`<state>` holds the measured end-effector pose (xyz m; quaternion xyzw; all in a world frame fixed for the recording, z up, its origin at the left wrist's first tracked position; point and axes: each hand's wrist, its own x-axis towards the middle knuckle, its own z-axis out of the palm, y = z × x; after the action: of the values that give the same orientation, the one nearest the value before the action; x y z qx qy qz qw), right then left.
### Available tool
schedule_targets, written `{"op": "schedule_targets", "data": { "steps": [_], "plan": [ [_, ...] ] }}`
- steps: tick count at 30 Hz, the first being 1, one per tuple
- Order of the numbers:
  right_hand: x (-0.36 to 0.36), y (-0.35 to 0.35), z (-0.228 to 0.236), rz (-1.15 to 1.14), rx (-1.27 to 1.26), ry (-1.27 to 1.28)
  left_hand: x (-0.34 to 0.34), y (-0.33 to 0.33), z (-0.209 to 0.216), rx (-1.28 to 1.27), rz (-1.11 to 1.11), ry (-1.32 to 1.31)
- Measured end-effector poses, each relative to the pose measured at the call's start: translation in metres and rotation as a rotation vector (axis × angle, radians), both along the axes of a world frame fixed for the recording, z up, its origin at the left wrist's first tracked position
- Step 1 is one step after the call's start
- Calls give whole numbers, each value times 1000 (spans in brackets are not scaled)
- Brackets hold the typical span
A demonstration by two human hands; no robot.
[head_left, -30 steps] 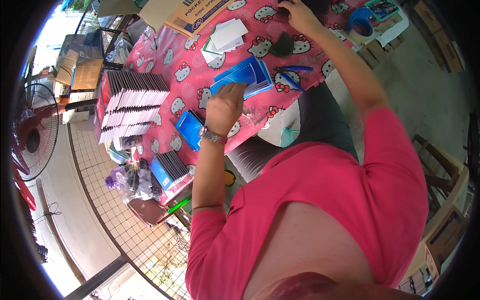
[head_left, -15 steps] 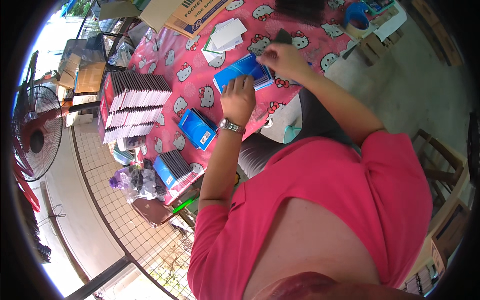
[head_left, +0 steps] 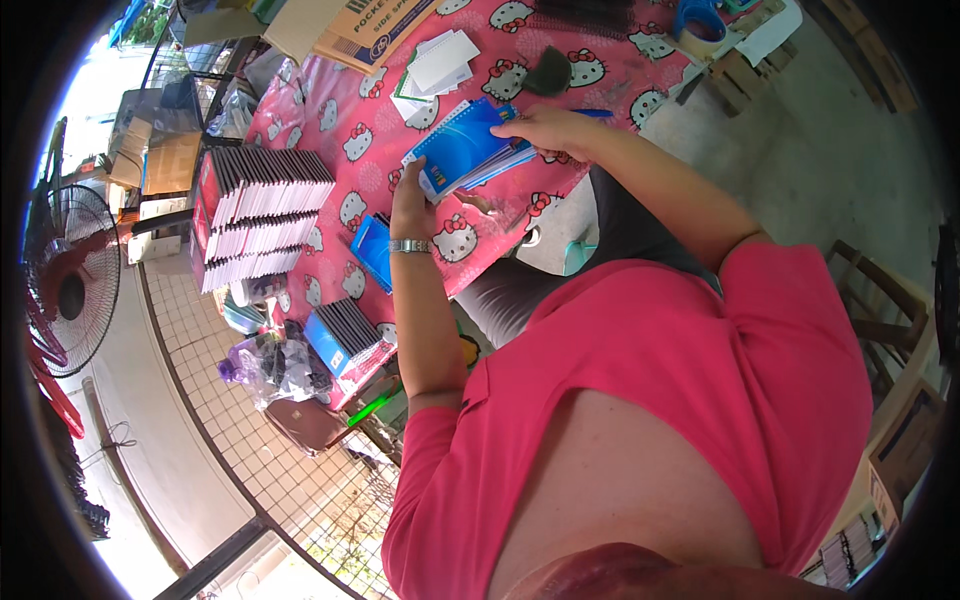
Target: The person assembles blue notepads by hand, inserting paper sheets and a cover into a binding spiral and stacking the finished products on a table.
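Note:
My left hand (head_left: 410,200) grips the left end of a blue-covered notebook (head_left: 462,142), its thumb on the cover. A row of punched holes runs along the notebook's far edge, and no binding shows there. At the other end my right hand (head_left: 545,132) is closed on the notebook's right side, thumb on top. Several more blue covers or pads (head_left: 508,168) lie fanned beneath it; which of them are held I cannot tell. A dark grey pad-like piece (head_left: 548,72) rests just beyond my right hand. Loose white punched sheets (head_left: 440,65) lie beyond the notebook.
Tall stacks of spiral-bound notebooks (head_left: 262,215) stand at the left. Nearer lie blue notebooks (head_left: 372,250) and a blue-covered row (head_left: 345,335). A cardboard box (head_left: 375,30), black binding coils (head_left: 585,15) and a blue tape roll (head_left: 700,25) occupy the far side. A fan (head_left: 72,280) stands far left.
My right hand has moved off the area by the dark piece and onto the notebook's right end. My left hand has shifted left to the notebook's left end. The notebook is now tilted up.

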<state>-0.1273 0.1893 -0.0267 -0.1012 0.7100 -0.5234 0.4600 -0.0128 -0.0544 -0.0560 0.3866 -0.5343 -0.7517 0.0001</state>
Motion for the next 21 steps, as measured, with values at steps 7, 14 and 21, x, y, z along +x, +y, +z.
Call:
{"op": "schedule_targets", "data": {
  "steps": [7, 14, 21],
  "plan": [
    [-20, -17, -28, -63, -79, 260, 11, -16, 0, 118, 27, 172],
    [-1, -25, 38, 322, -226, 765, -21, -25, 110, -378, -804, 273],
    [58, -45, -6, -453, -297, 138, -86, -9, 108, -1167, -698, 477]
  ]
}}
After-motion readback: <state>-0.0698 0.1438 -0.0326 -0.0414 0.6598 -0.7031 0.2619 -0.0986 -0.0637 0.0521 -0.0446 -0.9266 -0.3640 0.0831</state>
